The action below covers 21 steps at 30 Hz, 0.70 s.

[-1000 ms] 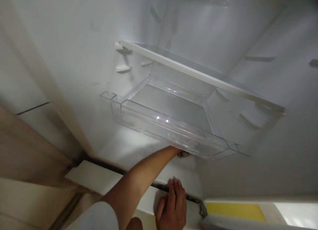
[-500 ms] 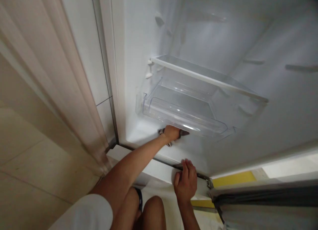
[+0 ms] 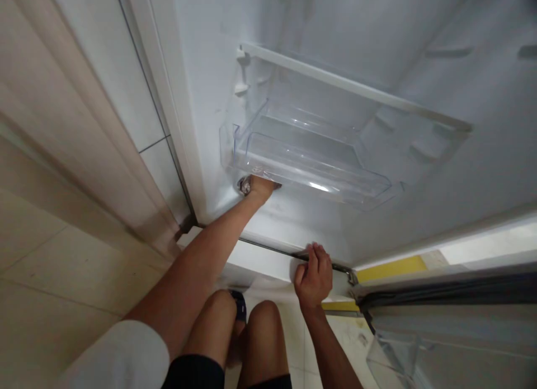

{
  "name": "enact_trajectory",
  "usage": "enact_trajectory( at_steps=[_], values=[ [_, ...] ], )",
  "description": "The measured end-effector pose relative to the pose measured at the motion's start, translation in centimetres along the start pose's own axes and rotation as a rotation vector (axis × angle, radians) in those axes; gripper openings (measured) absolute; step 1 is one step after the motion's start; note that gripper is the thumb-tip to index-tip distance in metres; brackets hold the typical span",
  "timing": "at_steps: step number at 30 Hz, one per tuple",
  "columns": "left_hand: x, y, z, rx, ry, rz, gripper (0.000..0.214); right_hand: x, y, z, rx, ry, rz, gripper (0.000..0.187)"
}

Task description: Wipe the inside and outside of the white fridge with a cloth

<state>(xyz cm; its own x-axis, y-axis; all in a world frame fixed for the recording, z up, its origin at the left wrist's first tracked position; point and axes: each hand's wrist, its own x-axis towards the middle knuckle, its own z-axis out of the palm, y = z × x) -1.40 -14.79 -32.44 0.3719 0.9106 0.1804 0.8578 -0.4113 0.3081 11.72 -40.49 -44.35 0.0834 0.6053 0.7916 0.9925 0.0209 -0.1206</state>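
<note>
My left hand (image 3: 260, 188) reaches low into the white fridge (image 3: 293, 224), closed on a dark patterned cloth (image 3: 244, 185). The cloth bunches out left of the hand, and a dark bit shows at its right. It is against the fridge floor near the left wall. The front of a clear plastic drawer (image 3: 310, 173) overhangs and hides part of the hand. My right hand (image 3: 314, 274) lies on the fridge's front bottom edge with its fingers stretched forward and nothing in it.
A shelf with a white front edge (image 3: 356, 87) sits above the drawer. The open fridge door (image 3: 461, 333), with a dark seal and a clear bin (image 3: 394, 355), is on the right. A wooden door frame (image 3: 84, 126) stands at left. My bent knees (image 3: 264, 327) are below.
My left hand has moved left and deeper under the drawer with the cloth. The view has shifted, and the right hand stays on the edge.
</note>
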Motion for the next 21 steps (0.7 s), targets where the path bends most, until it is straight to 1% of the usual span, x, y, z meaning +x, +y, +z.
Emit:
enact_trajectory(
  at_steps=[1,3,6,8,9,11,13,17,21],
  values=[
    [-0.3,1.2,0.4,0.013,-0.007,0.022,0.032,0.0,0.1,0.0,-0.002,0.005,-0.006,0.05],
    [-1.5,3.8,1.3,0.039,-0.028,0.084,0.032,-0.1,0.2,0.0,0.002,0.007,-0.018,0.05],
    [-4.4,7.3,2.3,0.051,-0.055,0.223,0.034,-0.1,0.5,0.0,0.002,0.003,-0.033,0.049],
    [-6.3,8.7,2.5,0.039,-0.064,0.319,0.035,-0.2,0.7,0.1,-0.007,0.003,-0.053,0.049],
    [-7.1,9.0,2.5,0.029,-0.065,0.357,0.036,-0.2,0.7,0.1,-0.011,0.005,-0.064,0.049],
    [-8.4,9.0,2.2,0.004,-0.063,0.415,0.038,-0.2,0.9,0.1,-0.015,0.007,-0.079,0.049],
    [-9.3,8.4,1.7,-0.024,-0.058,0.45,0.037,-0.2,1.0,0.1,-0.015,0.007,-0.087,0.05],
    [-10.6,7.2,0.8,-0.055,-0.06,0.48,0.033,-0.3,1.3,0.1,-0.022,0.011,-0.113,0.049],
    [-12.1,6.6,0.4,-0.055,-0.088,0.491,0.052,-0.3,1.5,0.1,-0.035,0.014,-0.141,0.048]
  ],
)
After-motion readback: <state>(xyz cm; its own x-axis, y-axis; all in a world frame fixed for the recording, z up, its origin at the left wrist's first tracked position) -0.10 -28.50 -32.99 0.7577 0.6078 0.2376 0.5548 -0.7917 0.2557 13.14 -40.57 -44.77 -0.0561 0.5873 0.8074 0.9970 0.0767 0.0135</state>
